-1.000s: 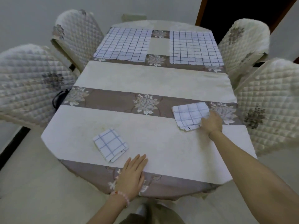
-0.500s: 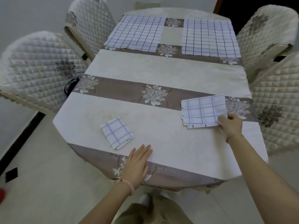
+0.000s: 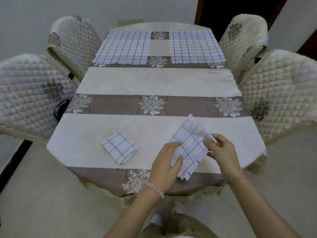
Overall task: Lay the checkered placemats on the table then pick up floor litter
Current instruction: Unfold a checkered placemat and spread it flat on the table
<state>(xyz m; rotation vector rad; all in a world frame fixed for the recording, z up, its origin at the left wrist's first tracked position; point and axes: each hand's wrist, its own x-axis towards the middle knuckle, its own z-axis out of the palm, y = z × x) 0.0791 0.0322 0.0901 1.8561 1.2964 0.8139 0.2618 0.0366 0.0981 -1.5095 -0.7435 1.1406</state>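
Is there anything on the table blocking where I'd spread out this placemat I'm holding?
Nothing visible does. The left hand and right hand hold the half-folded placemat over the near right part of the table, which is bare cloth. The other folded placemat lies to its left, apart from it.
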